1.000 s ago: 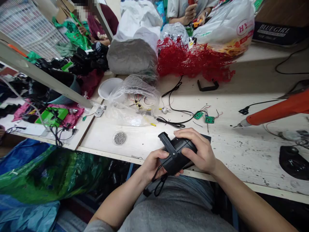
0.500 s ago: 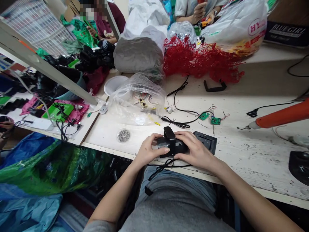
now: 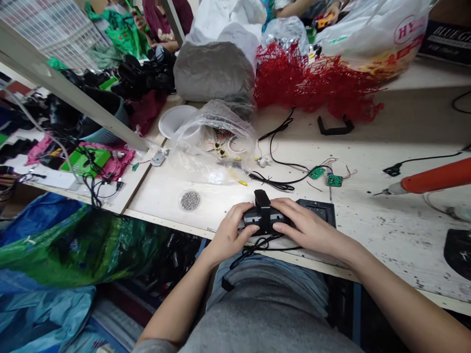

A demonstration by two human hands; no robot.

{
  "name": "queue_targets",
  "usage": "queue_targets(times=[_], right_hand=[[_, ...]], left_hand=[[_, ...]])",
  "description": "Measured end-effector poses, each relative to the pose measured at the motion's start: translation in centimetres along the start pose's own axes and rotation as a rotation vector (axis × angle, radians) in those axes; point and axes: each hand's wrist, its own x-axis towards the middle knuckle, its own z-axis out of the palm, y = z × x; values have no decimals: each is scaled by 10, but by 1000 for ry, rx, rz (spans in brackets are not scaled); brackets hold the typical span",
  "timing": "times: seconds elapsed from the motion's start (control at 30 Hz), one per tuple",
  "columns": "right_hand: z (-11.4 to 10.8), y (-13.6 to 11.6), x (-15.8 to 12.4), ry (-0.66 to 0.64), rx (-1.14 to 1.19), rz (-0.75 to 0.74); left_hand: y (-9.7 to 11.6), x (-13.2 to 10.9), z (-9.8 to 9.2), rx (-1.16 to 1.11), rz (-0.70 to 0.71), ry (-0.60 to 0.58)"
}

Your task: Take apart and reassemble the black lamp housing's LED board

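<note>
Both hands grip a black cylindrical housing with a bracket (image 3: 263,218) at the table's front edge. My left hand (image 3: 232,230) is closed round its left end, thumb along the front. My right hand (image 3: 300,223) holds the other end, its thumb pressed low on the front. The bracket's flat arm stands up from the middle of the housing. A black cable (image 3: 253,247) hangs in a loop just below it. Partly behind my right hand lies a black rectangular tray-like part (image 3: 324,212). A round dish of small metal screws or beads (image 3: 190,200) sits to the left.
An orange electric screwdriver (image 3: 434,177) points in from the right. Green circuit boards (image 3: 334,180) with wires and a coiled black cable (image 3: 274,182) lie behind my hands. A clear plastic bag (image 3: 206,162), a white bowl (image 3: 176,122) and red netting (image 3: 312,88) are farther back. Two people work across the table.
The housing has turned in my hands, so small holes now face me. My right thumb has shifted onto its front. The whole view has tilted slightly downward.
</note>
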Motion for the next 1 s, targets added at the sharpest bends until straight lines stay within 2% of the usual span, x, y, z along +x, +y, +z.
queue_targets(times=[0.33,0.53,0.67,0.77,0.87,1.0], right_hand=[[9,-1,-2,117,-3,-61],[17,1,-2,184,-215,-172],[19,7,2,200,-362,-285],[20,12,7,233,-426,-343],[20,13,11,269,-454,-394],[19,13,12,288,-457,-430]], left_hand=[[-2,-3,15,131,112,121],[-1,12,3,64,-17,44],[-3,18,1,78,-13,65],[-7,16,5,113,28,88],[-11,11,12,265,93,149],[-19,4,18,454,251,166]])
